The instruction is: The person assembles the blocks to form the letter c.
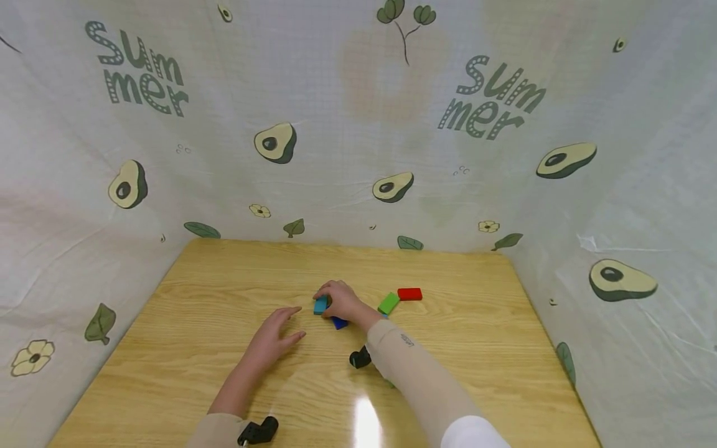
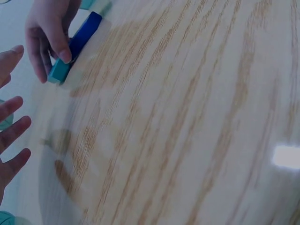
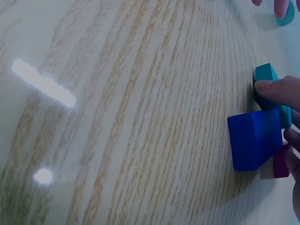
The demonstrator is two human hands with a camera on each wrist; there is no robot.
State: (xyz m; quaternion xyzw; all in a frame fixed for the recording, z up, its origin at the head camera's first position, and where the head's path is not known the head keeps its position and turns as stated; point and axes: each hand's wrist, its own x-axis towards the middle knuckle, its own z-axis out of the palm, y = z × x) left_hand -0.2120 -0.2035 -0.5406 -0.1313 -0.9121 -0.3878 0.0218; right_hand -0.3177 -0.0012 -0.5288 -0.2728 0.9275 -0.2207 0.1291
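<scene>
My right hand (image 1: 343, 302) pinches a light blue block (image 1: 320, 305) near the middle of the table, thumb on one side and fingers on the other. A dark blue block (image 1: 339, 323) lies at an angle beside it, partly under the right hand in the head view. In the right wrist view the dark blue block (image 3: 246, 140) sits against the light blue block (image 3: 266, 72), and a purple block (image 3: 281, 161) shows behind them near the fingers. To the left, my left hand (image 1: 272, 336) is held apart from the blocks, fingers spread, holding nothing.
Right of the right hand lie a green block (image 1: 389, 303) and a red block (image 1: 410, 294), nearly corner to corner. A bit of another blue block (image 1: 384, 316) peeks out above the right sleeve. Printed cloth (image 1: 336, 186) surrounds the wooden table (image 1: 476, 361) at the back and sides.
</scene>
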